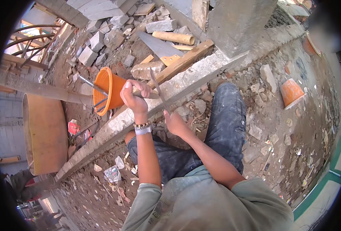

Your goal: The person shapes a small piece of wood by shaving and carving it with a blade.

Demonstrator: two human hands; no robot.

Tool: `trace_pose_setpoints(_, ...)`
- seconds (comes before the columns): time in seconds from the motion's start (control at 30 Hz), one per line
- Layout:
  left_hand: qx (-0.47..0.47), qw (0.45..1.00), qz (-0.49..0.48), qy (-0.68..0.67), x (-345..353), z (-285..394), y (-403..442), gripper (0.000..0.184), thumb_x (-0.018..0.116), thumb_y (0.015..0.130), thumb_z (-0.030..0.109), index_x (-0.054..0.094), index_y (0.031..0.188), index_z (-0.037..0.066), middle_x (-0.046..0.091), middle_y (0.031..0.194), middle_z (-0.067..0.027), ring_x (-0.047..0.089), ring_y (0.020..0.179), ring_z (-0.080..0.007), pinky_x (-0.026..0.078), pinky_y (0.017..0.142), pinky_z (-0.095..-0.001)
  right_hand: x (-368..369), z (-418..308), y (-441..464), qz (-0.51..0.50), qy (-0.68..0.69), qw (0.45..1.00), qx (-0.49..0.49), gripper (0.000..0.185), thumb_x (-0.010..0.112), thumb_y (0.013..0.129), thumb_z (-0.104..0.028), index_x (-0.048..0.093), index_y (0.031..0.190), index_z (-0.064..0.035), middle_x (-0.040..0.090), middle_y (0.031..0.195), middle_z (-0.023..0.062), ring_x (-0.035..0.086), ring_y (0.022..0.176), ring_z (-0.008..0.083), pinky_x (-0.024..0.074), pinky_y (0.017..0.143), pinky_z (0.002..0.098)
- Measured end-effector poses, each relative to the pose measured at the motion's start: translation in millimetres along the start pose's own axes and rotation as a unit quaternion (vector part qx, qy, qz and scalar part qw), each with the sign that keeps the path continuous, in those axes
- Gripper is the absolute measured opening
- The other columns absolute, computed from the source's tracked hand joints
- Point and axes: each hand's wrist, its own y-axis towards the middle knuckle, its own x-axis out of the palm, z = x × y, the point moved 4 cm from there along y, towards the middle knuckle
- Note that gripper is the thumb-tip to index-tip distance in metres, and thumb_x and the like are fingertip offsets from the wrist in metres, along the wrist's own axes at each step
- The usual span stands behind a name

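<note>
My left hand (135, 97), with a bracelet and a band at the wrist, is closed around a short wooden piece (152, 94) above the concrete beam. A narrow dark blade (157, 85) crosses the right end of this piece. My right hand (175, 122) is closed at the blade's lower end; any handle there is hidden by the fingers. Just left of my left hand, an orange bucket (108, 91) holds tools with metal and dark shafts. Beyond the hands, a handsaw (157, 45) with a yellow-orange handle lies by a wooden plank (187, 61).
The concrete beam (112, 126) runs diagonally below my hands. Broken blocks (89, 56) and a yellowish tube (173, 37) lie beyond it. A concrete column (237, 27) stands at the top. An orange container (291, 91) lies tipped at right. A curved yellow-brown sheet (46, 133) stands at left.
</note>
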Motion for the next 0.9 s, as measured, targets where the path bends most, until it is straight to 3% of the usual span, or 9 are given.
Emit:
trace_pose_setpoints(0.03, 0.003, 1.000, -0.011, -0.003, 0.1, -0.4, -0.1, 0.037, 0.038, 0.097, 0.028, 0.046, 0.071, 0.002, 0.044, 0.052, -0.0079, 0.042, 0.044, -0.0158, 0.042, 0.047, -0.0324, 5.4, 6.3, 4.1, -0.072, -0.063, 0.994, 0.060, 0.058, 0.041, 0.104, -0.047, 0.060, 0.080, 0.0019, 0.049, 0.059, 0.0048, 0.052, 0.052, 0.0174, 0.0435, 0.050, 0.0350)
trace_pose_setpoints(0.23, 0.014, 1.000, -0.003, -0.005, 4.1, 0.4, 1.3, 0.038, 0.038, 0.098, 0.028, 0.045, 0.071, 0.002, 0.043, 0.052, -0.0077, 0.041, 0.044, -0.0155, 0.041, 0.047, -0.0316, -10.2, 4.3, -3.2, -0.170, 0.200, 0.943, 0.206, 0.058, 0.042, 0.103, -0.050, 0.063, 0.097, 0.0042, 0.048, 0.060, 0.0027, 0.048, 0.044, 0.0173, 0.0423, 0.043, 0.0353)
trace_pose_setpoints(0.33, 0.009, 1.000, -0.002, 0.001, 0.4, -0.1, 0.0, 0.037, 0.037, 0.098, 0.028, 0.045, 0.072, 0.002, 0.043, 0.053, -0.0077, 0.041, 0.045, -0.0157, 0.041, 0.047, -0.0319, -5.8, 27.5, 11.1, 0.054, 0.082, 0.994, 0.047, 0.055, 0.042, 0.103, -0.050, 0.060, 0.105, 0.0013, 0.040, 0.058, -0.0011, 0.040, 0.043, 0.0108, 0.0354, 0.039, 0.0306)
trace_pose_setpoints(0.4, 0.009, 1.000, -0.003, -0.003, -0.6, -0.3, 0.3, 0.037, 0.036, 0.098, 0.028, 0.045, 0.072, 0.003, 0.043, 0.053, -0.0076, 0.042, 0.045, -0.0161, 0.042, 0.048, -0.0324, -7.2, 36.9, 11.6, 0.047, 0.138, 0.988, 0.057, 0.055, 0.041, 0.103, -0.050, 0.061, 0.104, 0.0013, 0.044, 0.059, 0.0019, 0.044, 0.045, 0.0137, 0.0373, 0.042, 0.0322)
trace_pose_setpoints(0.47, 0.015, 1.000, 0.005, -0.007, -1.5, 0.1, 0.8, 0.037, 0.035, 0.098, 0.028, 0.044, 0.072, 0.003, 0.043, 0.053, -0.0075, 0.042, 0.046, -0.0162, 0.042, 0.048, -0.0328, -25.6, 8.2, 0.8, -0.109, 0.309, 0.924, 0.199, 0.057, 0.040, 0.103, -0.050, 0.061, 0.101, 0.0031, 0.054, 0.062, 0.0092, 0.055, 0.049, 0.0223, 0.0448, 0.050, 0.0375)
trace_pose_setpoints(0.53, 0.015, 1.000, 0.009, -0.009, -4.9, 0.7, -1.9, 0.037, 0.035, 0.098, 0.028, 0.044, 0.072, 0.003, 0.043, 0.053, -0.0075, 0.042, 0.046, -0.0163, 0.043, 0.049, -0.0331, -42.5, -9.3, -0.5, -0.125, 0.329, 0.911, 0.214, 0.054, 0.042, 0.103, -0.049, 0.058, 0.104, 0.0028, 0.056, 0.064, 0.0100, 0.057, 0.054, 0.0222, 0.0456, 0.053, 0.0374)
trace_pose_setpoints(0.77, 0.001, 1.000, -0.004, 0.017, -2.8, 1.6, -1.6, 0.036, 0.034, 0.098, 0.033, 0.045, 0.074, 0.009, 0.038, 0.052, -0.0021, 0.038, 0.046, -0.0154, 0.041, 0.054, -0.0344, -73.6, -88.6, -14.9, 0.166, 0.277, 0.940, -0.112, 0.046, 0.040, 0.106, -0.044, 0.053, 0.106, 0.0003, 0.041, 0.063, -0.0036, 0.039, 0.049, 0.0036, 0.0333, 0.044, 0.0225)
trace_pose_setpoints(0.8, 0.002, 1.000, -0.005, 0.023, -2.0, 1.7, -0.6, 0.036, 0.034, 0.098, 0.033, 0.045, 0.074, 0.009, 0.038, 0.052, -0.0021, 0.038, 0.046, -0.0153, 0.041, 0.053, -0.0344, -70.9, -84.3, -14.6, 0.172, 0.230, 0.950, -0.124, 0.041, 0.042, 0.106, -0.037, 0.051, 0.113, 0.0025, 0.052, 0.064, 0.0055, 0.052, 0.051, 0.0170, 0.0430, 0.049, 0.0320)
trace_pose_setpoints(0.9, 0.007, 1.000, 0.002, 0.003, -0.7, 1.0, 1.7, 0.037, 0.036, 0.098, 0.028, 0.046, 0.073, 0.003, 0.044, 0.054, -0.0082, 0.041, 0.045, -0.0152, 0.042, 0.048, -0.0318, -41.4, -59.0, -15.5, 0.191, 0.023, 0.972, -0.133, 0.037, 0.043, 0.105, -0.029, 0.049, 0.116, 0.0056, 0.063, 0.074, 0.0221, 0.063, 0.067, 0.0423, 0.0483, 0.062, 0.0480)
